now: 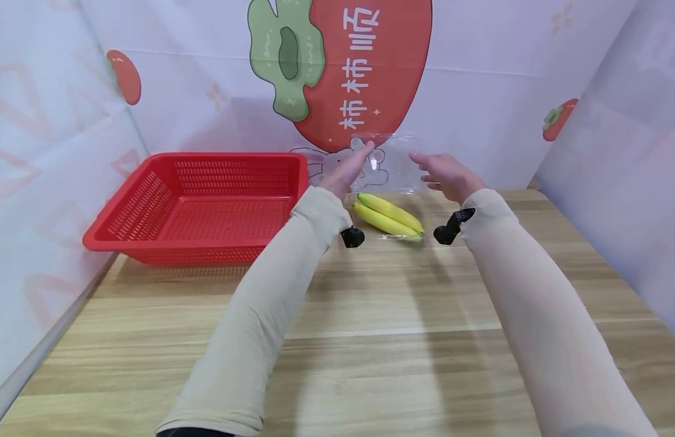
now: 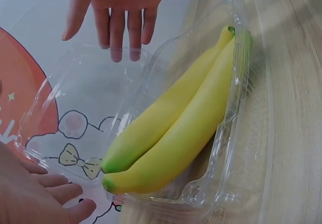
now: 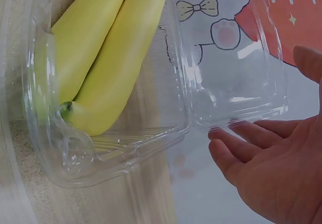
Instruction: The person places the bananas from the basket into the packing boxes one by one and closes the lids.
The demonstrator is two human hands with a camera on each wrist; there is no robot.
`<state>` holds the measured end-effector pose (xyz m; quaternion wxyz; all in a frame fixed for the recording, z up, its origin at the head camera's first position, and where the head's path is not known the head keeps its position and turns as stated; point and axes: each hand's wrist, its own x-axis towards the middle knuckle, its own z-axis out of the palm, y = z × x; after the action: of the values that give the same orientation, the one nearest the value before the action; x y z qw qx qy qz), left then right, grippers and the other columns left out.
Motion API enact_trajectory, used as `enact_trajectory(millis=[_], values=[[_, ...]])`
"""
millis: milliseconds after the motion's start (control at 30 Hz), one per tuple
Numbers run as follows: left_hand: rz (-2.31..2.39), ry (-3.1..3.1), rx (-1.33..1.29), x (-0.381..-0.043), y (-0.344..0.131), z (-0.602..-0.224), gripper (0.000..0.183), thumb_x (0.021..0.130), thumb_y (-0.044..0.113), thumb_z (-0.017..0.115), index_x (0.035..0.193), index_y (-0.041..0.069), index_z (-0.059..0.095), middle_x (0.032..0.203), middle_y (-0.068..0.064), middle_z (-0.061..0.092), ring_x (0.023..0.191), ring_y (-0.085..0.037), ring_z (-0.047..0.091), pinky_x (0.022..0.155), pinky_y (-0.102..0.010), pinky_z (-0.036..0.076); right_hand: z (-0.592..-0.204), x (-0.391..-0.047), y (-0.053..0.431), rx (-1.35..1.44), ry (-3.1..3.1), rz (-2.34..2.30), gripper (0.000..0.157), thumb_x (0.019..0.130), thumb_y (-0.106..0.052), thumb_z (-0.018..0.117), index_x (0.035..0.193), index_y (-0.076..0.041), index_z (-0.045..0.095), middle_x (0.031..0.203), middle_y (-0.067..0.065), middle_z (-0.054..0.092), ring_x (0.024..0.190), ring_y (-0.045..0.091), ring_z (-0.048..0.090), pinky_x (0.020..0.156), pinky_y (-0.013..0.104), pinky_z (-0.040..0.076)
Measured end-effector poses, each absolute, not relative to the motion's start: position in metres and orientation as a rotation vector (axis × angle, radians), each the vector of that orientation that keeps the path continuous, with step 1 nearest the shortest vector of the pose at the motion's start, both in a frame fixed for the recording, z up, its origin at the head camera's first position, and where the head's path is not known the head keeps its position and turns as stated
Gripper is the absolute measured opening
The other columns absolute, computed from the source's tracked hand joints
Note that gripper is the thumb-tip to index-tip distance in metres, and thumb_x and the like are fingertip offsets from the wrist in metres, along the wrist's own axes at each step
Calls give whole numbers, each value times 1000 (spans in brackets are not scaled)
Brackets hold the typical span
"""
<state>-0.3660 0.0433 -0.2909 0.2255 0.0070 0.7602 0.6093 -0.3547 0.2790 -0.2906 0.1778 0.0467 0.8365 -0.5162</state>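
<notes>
Two yellow bananas (image 1: 389,216) with green tips lie side by side in a clear plastic clamshell box (image 3: 103,176) on the table. Its hinged lid (image 1: 394,167) stands raised at the back. At the lid's left side is my left hand (image 1: 345,170), fingers extended. My right hand (image 1: 449,173) is at the lid's right side with its fingers fairly straight. In the right wrist view the right fingertips (image 3: 217,146) are close to the lid's edge; whether they touch it I cannot tell. Neither hand grips anything.
A red plastic basket (image 1: 206,243) stands to the left of the box on the wooden table (image 1: 370,364). Behind the box rises a white printed backdrop (image 1: 479,109), with matching side walls to the left and right.
</notes>
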Motion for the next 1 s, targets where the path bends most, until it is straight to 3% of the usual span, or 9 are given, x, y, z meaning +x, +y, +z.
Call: enact_trajectory(millis=[233,333,500,667,867,1000], values=[[1693,2150,-20,-356,43,-283,77,104,62,53,167,31,22,170,2,33,157,-23,33,130,-55,32,-285,-346,285,76,2393,-1482,79,112,-50,42,171,-8,10,181,12,7,166,40,16,137,50,15],[1678,2205,-40,-347,42,-282,78,102,60,58,165,29,26,167,2,37,154,-22,34,129,-53,33,-283,-340,286,90,2423,-1456,83,111,-51,44,171,-8,5,181,11,7,166,38,18,136,49,16],[1661,2258,-89,-335,41,-285,94,96,64,66,169,34,15,171,5,31,156,-22,31,129,-54,35,-282,-329,287,81,2473,-1406,90,109,-55,46,171,-8,0,181,13,10,166,35,22,135,51,18],[1668,2296,-64,-324,39,-289,95,96,65,64,170,34,13,173,4,28,157,-24,30,127,-56,36,-283,-316,287,5,2522,-1392,89,110,-55,43,170,-4,2,179,17,13,165,38,22,135,53,19],[1634,2335,-32,-311,38,-294,85,103,57,59,170,37,12,176,5,25,161,-25,27,129,-56,34,-287,-299,282,-62,2550,-1395,93,109,-66,33,170,-4,2,180,17,8,165,42,19,135,56,17],[1631,2335,-13,-303,36,-296,84,103,54,59,171,32,14,175,3,27,159,-26,31,129,-56,35,-291,-290,279,-83,2529,-1438,95,108,-69,27,170,-3,-2,180,17,2,166,42,15,135,55,15]])
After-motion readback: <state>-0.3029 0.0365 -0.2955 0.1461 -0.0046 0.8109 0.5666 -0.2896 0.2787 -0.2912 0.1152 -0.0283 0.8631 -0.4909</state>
